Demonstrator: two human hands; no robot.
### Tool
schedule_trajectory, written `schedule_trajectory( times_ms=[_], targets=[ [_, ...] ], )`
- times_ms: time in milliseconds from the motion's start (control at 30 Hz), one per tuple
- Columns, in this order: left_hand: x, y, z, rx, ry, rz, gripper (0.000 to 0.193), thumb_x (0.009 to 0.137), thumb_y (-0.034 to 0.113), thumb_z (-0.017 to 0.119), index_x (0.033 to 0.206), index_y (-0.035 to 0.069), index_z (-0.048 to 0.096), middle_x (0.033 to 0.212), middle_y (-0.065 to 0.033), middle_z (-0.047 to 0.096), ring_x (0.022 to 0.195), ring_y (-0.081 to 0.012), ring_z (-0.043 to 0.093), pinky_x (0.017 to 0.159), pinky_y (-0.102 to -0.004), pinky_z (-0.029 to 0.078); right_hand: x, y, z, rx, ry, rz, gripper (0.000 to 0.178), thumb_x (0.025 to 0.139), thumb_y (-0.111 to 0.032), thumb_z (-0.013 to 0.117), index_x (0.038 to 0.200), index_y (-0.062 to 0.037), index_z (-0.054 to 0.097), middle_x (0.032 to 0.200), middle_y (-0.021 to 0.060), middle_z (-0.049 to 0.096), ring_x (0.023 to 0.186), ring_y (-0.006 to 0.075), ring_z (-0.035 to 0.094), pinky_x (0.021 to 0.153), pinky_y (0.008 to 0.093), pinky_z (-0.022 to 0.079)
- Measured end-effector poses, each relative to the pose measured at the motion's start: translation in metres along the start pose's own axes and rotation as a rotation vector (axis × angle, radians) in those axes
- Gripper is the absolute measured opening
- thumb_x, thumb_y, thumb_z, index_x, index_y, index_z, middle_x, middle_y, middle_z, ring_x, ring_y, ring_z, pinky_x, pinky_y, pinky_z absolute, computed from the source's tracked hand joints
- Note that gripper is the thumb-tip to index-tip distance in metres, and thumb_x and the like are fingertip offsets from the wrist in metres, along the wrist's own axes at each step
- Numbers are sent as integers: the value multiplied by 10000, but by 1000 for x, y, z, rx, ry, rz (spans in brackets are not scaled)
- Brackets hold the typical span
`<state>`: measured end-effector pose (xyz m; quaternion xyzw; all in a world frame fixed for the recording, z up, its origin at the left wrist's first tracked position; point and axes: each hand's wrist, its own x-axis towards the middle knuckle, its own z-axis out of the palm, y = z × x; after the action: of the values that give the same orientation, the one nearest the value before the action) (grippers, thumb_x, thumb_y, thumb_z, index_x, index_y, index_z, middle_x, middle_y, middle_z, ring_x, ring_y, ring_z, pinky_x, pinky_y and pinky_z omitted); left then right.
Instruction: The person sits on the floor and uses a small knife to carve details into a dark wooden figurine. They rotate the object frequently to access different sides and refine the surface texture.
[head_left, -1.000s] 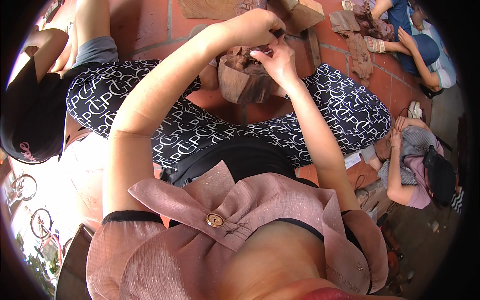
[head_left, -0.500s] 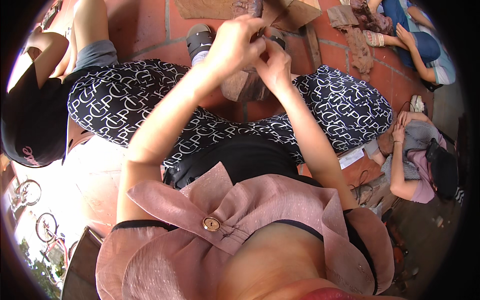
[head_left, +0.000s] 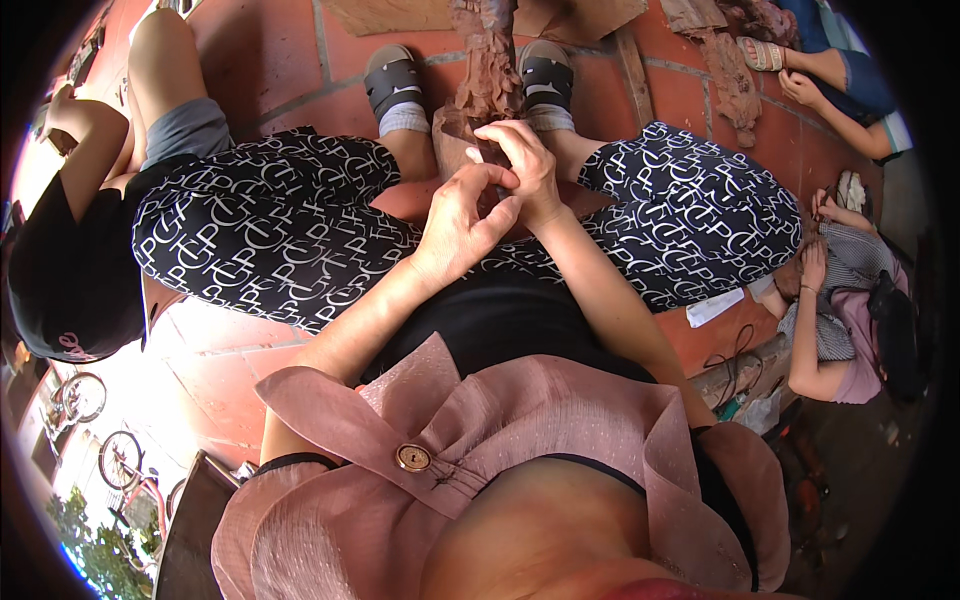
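Between my sandalled feet stands a rough, reddish-brown carved piece (head_left: 487, 75), which looks like wood, with a smoother, paler block (head_left: 452, 145) at its near end. My left hand (head_left: 462, 222) and my right hand (head_left: 528, 175) meet just on the near side of that block, in front of my lap. The fingertips of both hands are bent together and touch. A small dark bit shows between them, too covered by the fingers to name. My right fingers overlap the block in this view, and whether they touch it cannot be told.
Cardboard (head_left: 390, 14) and a narrow wooden strip (head_left: 634, 75) lie on the red tile floor. Another brown carved piece (head_left: 728, 85) lies at the far right. People sit close on both sides, one in a black shirt (head_left: 75, 250) at the left. Bicycles (head_left: 120, 458) stand behind at the lower left.
Both my hands have come nearer my body, away from the carved piece, which now shows more fully. They stay together at the fingertips.
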<state>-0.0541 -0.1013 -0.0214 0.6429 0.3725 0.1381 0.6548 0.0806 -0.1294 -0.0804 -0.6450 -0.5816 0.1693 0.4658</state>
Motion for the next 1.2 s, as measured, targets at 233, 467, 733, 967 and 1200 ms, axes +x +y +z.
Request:
schedule_trajectory(
  times_ms=[233,467,733,967,1200],
  targets=[
    [-3,3,2,-129,19,-61,208,867,70,495,1047,-21,542,781,-45,560,634,-97,568,587,-222,477,1,1,-1,-22,10,2,300,700,-55,705,975,-56,585,958,111,589,847,302,609,720,378,515],
    [-1,0,2,-341,-1,-193,214,853,29,473,1048,-28,542,778,-41,564,607,-93,554,573,-217,470,3,-1,1,-28,17,-19,248,696,-64,712,911,-51,590,898,104,596,821,296,608,689,369,510],
    [6,7,2,-639,-17,-348,227,816,-21,491,1035,-24,549,761,-40,532,550,-90,544,514,-221,503,1,1,-3,-66,-47,-47,285,647,-42,753,893,-21,611,882,123,616,816,286,625,696,352,521],
    [10,-2,3,-570,-18,-299,221,810,-28,488,1024,-31,543,803,-52,532,545,-92,538,501,-221,516,5,3,0,-65,-7,-48,265,664,-71,723,902,-47,612,892,98,614,832,293,606,712,372,503],
    [8,1,7,-590,-1,-323,222,806,-37,478,1020,-33,538,801,-53,529,546,-95,550,508,-218,523,-1,1,-3,-84,-28,-63,250,667,-83,735,886,-27,628,870,114,634,829,303,613,730,371,503]
  ],
)
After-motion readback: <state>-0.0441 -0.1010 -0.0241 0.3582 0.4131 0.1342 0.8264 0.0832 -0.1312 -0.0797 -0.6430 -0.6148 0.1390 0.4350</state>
